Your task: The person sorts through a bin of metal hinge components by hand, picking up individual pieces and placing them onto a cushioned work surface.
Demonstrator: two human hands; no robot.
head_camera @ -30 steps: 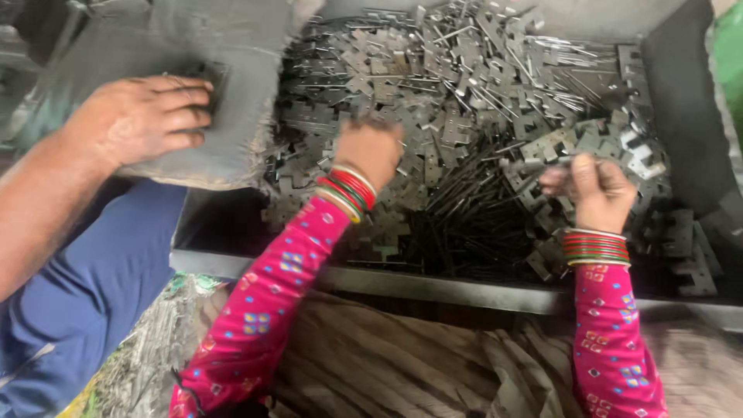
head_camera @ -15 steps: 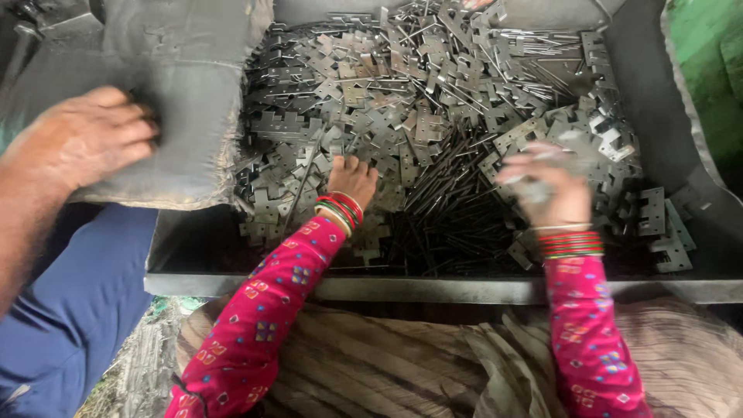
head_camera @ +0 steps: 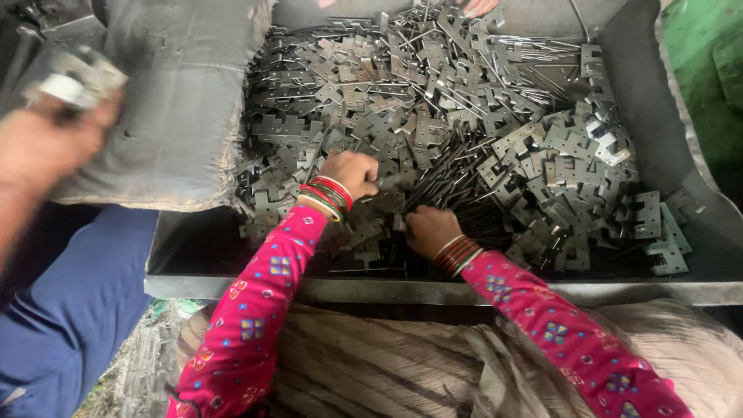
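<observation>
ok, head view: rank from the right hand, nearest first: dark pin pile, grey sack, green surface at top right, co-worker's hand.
1. Dark pin pile: right at the right hand, just above its fingers.
2. Grey sack: up and to the left, over the tray's left edge.
3. and 4. Green surface, far upper right, and co-worker's hand, far left, blurred: too close to call.

A: What lies in the tray (head_camera: pixel 433 290)?

B: Metal plates (head_camera: pixel 387 101) heaped from nine through twelve to three o'clock, thin pins (head_camera: pixel 445 182) at the centre.

A: And the person's hands?

B: The left hand (head_camera: pixel 352 174) lies on the pins just toward nine, the right hand (head_camera: pixel 432 230) at six of it. A sack (head_camera: pixel 186 101) overlaps the tray's nine o'clock edge; a co-worker's hand (head_camera: pixel 46 139) is beyond it.
</observation>
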